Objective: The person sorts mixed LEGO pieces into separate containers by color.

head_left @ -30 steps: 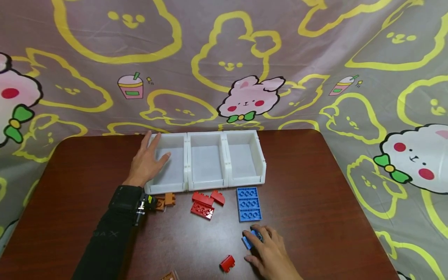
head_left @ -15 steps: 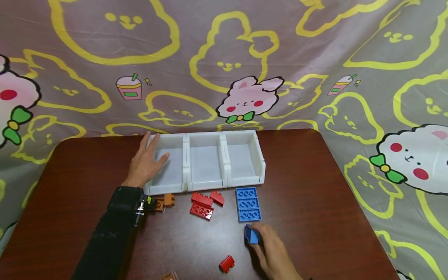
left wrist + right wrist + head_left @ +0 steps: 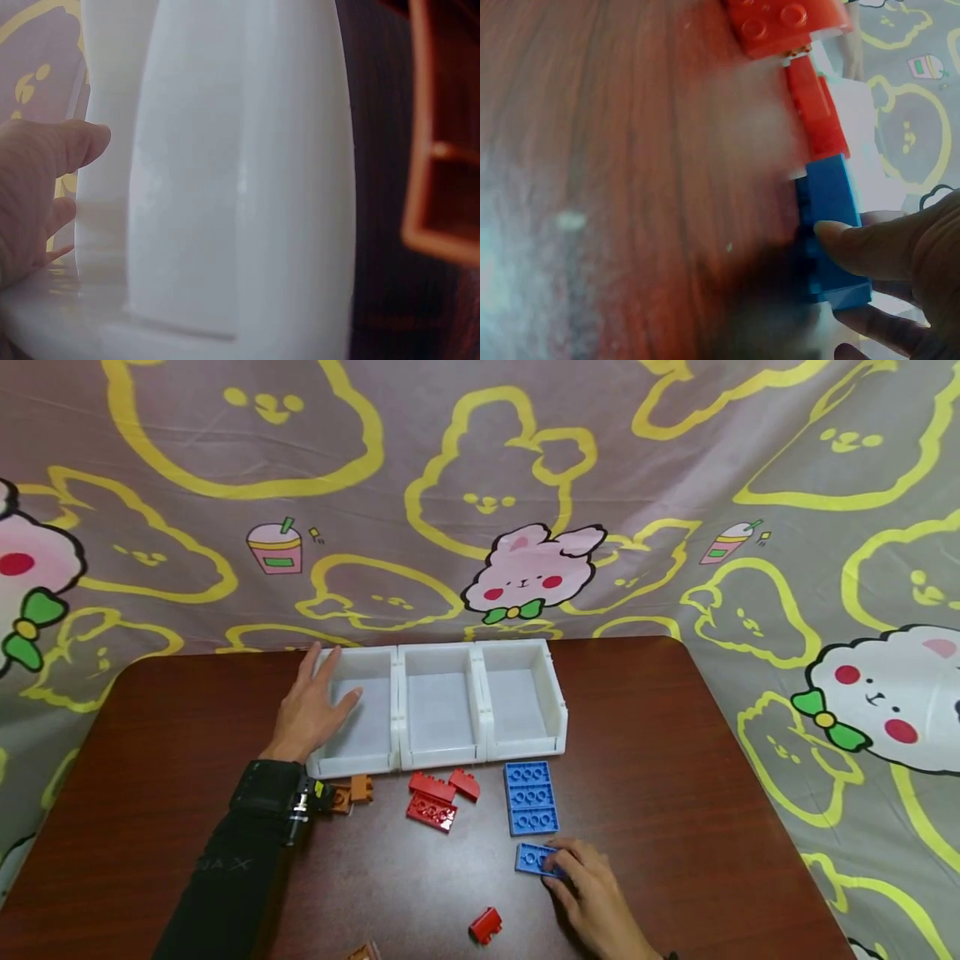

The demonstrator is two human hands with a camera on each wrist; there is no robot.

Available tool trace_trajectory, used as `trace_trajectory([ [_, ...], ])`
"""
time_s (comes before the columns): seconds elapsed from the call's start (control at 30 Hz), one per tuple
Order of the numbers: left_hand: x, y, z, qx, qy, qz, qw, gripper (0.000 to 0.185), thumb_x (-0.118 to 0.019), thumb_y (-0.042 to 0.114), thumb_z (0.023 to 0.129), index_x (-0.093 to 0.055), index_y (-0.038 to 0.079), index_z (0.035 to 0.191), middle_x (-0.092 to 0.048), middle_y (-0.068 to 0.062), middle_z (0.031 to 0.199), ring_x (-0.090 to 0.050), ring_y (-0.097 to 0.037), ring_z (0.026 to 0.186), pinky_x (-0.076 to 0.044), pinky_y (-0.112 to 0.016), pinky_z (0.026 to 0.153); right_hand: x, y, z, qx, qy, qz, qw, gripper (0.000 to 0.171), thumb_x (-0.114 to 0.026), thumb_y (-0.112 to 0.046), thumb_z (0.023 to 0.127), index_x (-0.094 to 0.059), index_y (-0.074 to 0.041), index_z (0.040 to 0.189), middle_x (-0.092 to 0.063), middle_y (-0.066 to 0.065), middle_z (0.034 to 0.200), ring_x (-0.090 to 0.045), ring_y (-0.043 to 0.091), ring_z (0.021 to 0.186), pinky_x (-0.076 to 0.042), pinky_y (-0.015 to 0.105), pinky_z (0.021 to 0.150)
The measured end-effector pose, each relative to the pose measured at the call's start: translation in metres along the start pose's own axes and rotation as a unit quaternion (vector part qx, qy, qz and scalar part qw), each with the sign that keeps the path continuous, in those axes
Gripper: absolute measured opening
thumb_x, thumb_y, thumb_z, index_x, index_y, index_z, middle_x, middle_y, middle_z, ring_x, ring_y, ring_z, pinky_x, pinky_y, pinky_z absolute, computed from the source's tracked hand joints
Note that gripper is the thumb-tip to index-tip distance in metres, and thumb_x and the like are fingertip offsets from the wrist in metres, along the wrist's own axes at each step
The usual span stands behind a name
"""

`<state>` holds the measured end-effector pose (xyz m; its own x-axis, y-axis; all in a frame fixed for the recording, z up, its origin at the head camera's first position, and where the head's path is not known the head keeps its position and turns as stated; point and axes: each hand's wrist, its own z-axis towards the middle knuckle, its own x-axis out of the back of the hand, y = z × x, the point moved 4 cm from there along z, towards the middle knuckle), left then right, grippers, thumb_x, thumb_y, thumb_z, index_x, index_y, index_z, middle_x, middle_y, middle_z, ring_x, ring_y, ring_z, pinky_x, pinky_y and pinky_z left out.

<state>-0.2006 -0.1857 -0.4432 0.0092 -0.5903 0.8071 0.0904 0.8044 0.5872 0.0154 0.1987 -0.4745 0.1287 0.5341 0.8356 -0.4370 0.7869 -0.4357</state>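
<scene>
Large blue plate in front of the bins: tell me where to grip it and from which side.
Pinch the large blue plate across its two long edges, coming from above. It lies flat, studs up, so only its thin sides offer purchase; the narrow width probably suits a pinch. The right side is clear table; red bricks lie left, apart.

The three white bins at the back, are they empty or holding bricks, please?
Empty: all three white bins show bare floors in the head view; the bricks lie on the table.

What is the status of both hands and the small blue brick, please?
Left hand flat against the white bin, holding nothing. Right hand pinches small blue brick, flat on table. Large blue plate lies just beyond it.
</scene>
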Motion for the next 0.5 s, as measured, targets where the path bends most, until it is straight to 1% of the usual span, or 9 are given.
trace_trajectory([
  [0.1, 0.000, 0.000, 0.000, 0.000, 0.003, 0.000, 1.0000, 0.077, -0.059, 0.038, 0.096, -0.019, 0.013, 0.157, 0.000, -0.012, 0.162, -0.029, -0.051, 0.134, -0.033, -0.068, 0.096, 0.001, 0.001, 0.000, 0.018, 0.013, -0.011, 1.000, 0.034, -0.086, 0.000, 0.067, -0.065, -0.020, 0.086, -0.064, 0.003, 0.110, -0.059, 0.019, 0.099, -0.048, 0.039, 0.077],
  [0.2, 0.000, 0.000, 0.000, -0.001, 0.004, 0.000, 1.0000, 0.077, -0.059, 0.038, 0.096, -0.019, 0.013, 0.157, 0.000, -0.012, 0.162, -0.029, -0.050, 0.134, -0.033, -0.067, 0.096, 0.005, -0.003, 0.001, 0.031, 0.024, -0.022, 0.999, 0.033, -0.086, -0.001, 0.067, -0.068, -0.018, 0.090, -0.063, 0.005, 0.114, -0.058, 0.021, 0.102, -0.048, 0.040, 0.079],
  [0.27, 0.000, 0.000, 0.000, -0.001, 0.005, 0.000, 1.0000, 0.077, -0.059, 0.038, 0.096, -0.019, 0.013, 0.157, 0.000, -0.012, 0.162, -0.029, -0.050, 0.134, -0.032, -0.068, 0.097, 0.007, -0.008, 0.000, 0.034, 0.021, -0.033, 0.999, 0.032, -0.086, -0.004, 0.068, -0.070, -0.016, 0.093, -0.062, 0.004, 0.113, -0.058, 0.021, 0.102, -0.047, 0.041, 0.080],
  [0.37, 0.000, 0.000, 0.000, -0.002, 0.004, -0.002, 1.0000, 0.077, -0.059, 0.039, 0.096, -0.019, 0.013, 0.157, 0.000, -0.011, 0.162, -0.029, -0.051, 0.134, -0.032, -0.068, 0.096, 0.007, -0.016, -0.002, 0.031, -0.013, -0.064, 0.997, 0.031, -0.085, -0.010, 0.072, -0.073, -0.015, 0.101, -0.063, 0.001, 0.112, -0.056, 0.018, 0.100, -0.047, 0.039, 0.080],
  [0.43, 0.000, -0.001, 0.000, -0.001, 0.004, -0.003, 1.0000, 0.077, -0.059, 0.039, 0.096, -0.019, 0.013, 0.157, 0.000, -0.011, 0.162, -0.029, -0.050, 0.134, -0.032, -0.068, 0.097, 0.005, -0.021, -0.005, 0.022, -0.056, -0.088, 0.994, 0.031, -0.082, -0.015, 0.077, -0.074, -0.016, 0.107, -0.064, -0.002, 0.113, -0.055, 0.016, 0.100, -0.047, 0.038, 0.081],
  [0.5, -0.001, -0.001, 0.000, 0.000, 0.004, -0.004, 1.0000, 0.077, -0.059, 0.039, 0.096, -0.019, 0.013, 0.157, 0.000, -0.011, 0.162, -0.029, -0.050, 0.134, -0.032, -0.067, 0.097, 0.001, -0.023, -0.007, 0.013, -0.096, -0.101, 0.990, 0.033, -0.078, -0.019, 0.082, -0.072, -0.015, 0.114, -0.064, -0.003, 0.115, -0.055, 0.016, 0.103, -0.047, 0.038, 0.085],
])
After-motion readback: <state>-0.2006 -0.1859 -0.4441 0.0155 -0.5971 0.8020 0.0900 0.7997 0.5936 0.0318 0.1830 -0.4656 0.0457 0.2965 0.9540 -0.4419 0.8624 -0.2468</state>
